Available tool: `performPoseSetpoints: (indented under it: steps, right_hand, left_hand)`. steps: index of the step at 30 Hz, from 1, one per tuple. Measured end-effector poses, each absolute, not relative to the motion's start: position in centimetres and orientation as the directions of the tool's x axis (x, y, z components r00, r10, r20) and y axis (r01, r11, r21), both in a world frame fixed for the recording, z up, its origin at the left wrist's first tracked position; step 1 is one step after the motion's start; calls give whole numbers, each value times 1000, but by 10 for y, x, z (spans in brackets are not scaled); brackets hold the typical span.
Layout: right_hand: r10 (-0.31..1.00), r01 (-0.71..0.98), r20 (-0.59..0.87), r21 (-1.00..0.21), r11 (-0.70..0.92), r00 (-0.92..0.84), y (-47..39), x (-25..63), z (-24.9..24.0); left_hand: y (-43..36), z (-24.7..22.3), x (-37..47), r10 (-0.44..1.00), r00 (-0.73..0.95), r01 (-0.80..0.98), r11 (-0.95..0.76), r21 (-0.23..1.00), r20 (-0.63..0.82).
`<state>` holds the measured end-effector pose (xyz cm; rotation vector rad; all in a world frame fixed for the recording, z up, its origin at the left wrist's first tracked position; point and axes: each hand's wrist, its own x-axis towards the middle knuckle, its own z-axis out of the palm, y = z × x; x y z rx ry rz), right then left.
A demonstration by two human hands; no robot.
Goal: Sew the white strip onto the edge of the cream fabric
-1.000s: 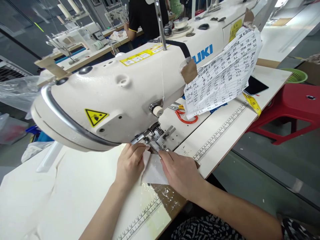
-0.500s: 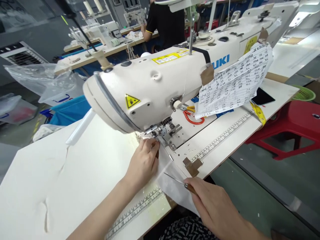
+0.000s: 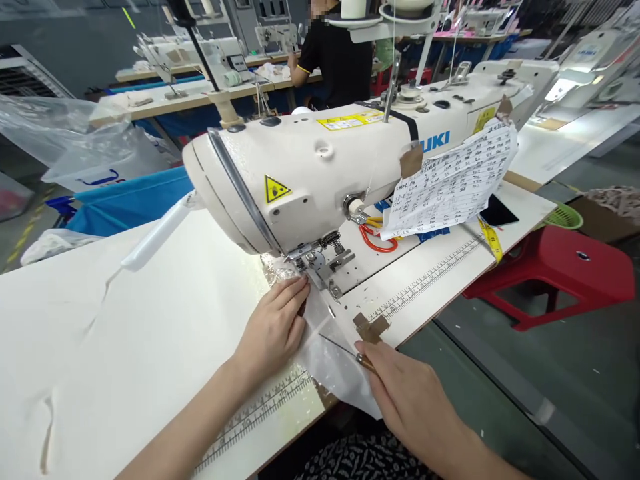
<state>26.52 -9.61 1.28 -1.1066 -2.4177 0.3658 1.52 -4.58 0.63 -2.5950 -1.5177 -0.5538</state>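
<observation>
My left hand [image 3: 273,327] rests by the needle area of a white sewing machine [image 3: 300,193], its fingers closed together on thin white fabric [image 3: 337,377]. The cloth runs from beneath those fingers down over the table's front edge. In my right hand [image 3: 415,393] is an awl [image 3: 367,363] with a wooden handle, gripped between thumb and fingers. Its thin metal shaft points left, over the fabric; whether the tip touches the cloth I cannot tell. The machine head and my left fingers hide part of the fabric near the needle.
Red-handled scissors [image 3: 377,241] lie behind the needle area, beside a hanging handwritten sheet [image 3: 450,187]. A phone [image 3: 499,212] and yellow tape measure [image 3: 491,241] lie at the right. A red stool [image 3: 555,273] stands beyond the edge. Another person [image 3: 337,57] sits behind.
The camera view has shifted, so the machine and table appear moved in the picture. Both hands keep their holds, with little visible movement relative to the machine.
</observation>
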Motion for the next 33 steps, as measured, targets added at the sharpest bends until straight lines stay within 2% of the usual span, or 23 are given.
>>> performPoseSetpoints:
  steps: [7, 16, 27, 33]
  right_hand:
    - [781, 681, 231, -387, 621, -581, -88, 259, 16]
    - [784, 712, 176, -337, 616, -595, -79, 254, 18]
    - [811, 765, 39, -307, 566, -584, -68, 242, 27]
    - [801, 761, 38, -287, 581, -598, -65, 237, 29]
  left_hand:
    - [-46, -2, 24, 808, 435, 875, -484, 26, 398]
    - [-46, 0, 27, 880, 344, 914, -393, 96, 327]
    - [-56, -3, 29, 858, 411, 900, -435, 8, 308]
    - [-59, 1, 31, 845, 435, 891, -454, -12, 312]
